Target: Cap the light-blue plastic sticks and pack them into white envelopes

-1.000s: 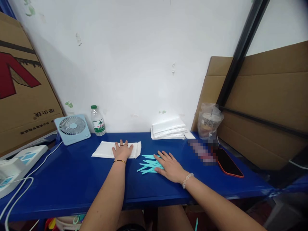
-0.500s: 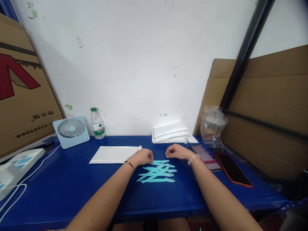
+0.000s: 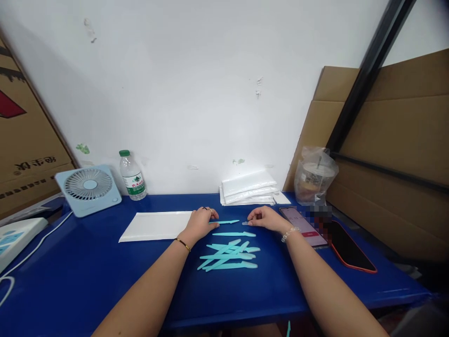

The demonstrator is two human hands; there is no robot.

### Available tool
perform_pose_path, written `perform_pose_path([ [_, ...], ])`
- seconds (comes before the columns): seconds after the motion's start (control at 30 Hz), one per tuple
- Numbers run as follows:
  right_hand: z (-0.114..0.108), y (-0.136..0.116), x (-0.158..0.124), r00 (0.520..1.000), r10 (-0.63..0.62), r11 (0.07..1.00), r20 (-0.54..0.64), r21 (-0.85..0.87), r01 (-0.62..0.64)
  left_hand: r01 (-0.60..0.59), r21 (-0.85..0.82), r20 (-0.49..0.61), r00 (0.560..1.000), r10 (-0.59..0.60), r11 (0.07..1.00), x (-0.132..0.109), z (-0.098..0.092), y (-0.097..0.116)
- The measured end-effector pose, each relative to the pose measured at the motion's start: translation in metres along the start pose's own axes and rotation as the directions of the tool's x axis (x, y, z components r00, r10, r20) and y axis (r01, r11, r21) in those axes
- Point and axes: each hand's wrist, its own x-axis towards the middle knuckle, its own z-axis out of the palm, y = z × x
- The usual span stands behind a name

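Between the fingers of my left hand [image 3: 203, 222] is a teal eyebrow razor [image 3: 226, 222], its blade end pointing right. My right hand [image 3: 262, 219] pinches a small clear blade cap [image 3: 245, 223], apart from the razor's tip. One more razor [image 3: 233, 234] lies by itself just below the hands. Nearer to me, several teal razors lie crisscrossed in a pile [image 3: 228, 256], with pale caps at their right ends. A flat white padded mailer [image 3: 154, 226] lies left of my left hand and is partly covered by it.
White mailers [image 3: 249, 185] are stacked against the wall. A blue fan [image 3: 89, 189], a water bottle [image 3: 133, 178] and a power strip [image 3: 21, 238] stand left. To the right are two phones [image 3: 305, 227] [image 3: 352, 245], a bagged drink cup [image 3: 314, 180] and cardboard [image 3: 396, 150].
My left hand now holds a razor away from the pile, and a clear cap shows in my right hand, apart from it. A single razor lies separate above the pile. The view has shifted slightly.
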Motion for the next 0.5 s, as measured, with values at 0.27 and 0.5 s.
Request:
perform_pose_path([
  [0.27,0.006,-0.020,-0.014,0.983,0.030,0.990,0.180,-0.144,-0.003,-0.073,0.084,0.232,0.971,0.052,0.994,-0.004,0.006,0.016],
  [0.5,-0.004,-0.007,-0.010,0.993,0.064,0.990,0.101,-0.129,-0.051,-0.025,0.085,0.143,0.990,0.013,0.996,-0.002,-0.005,0.007],
])
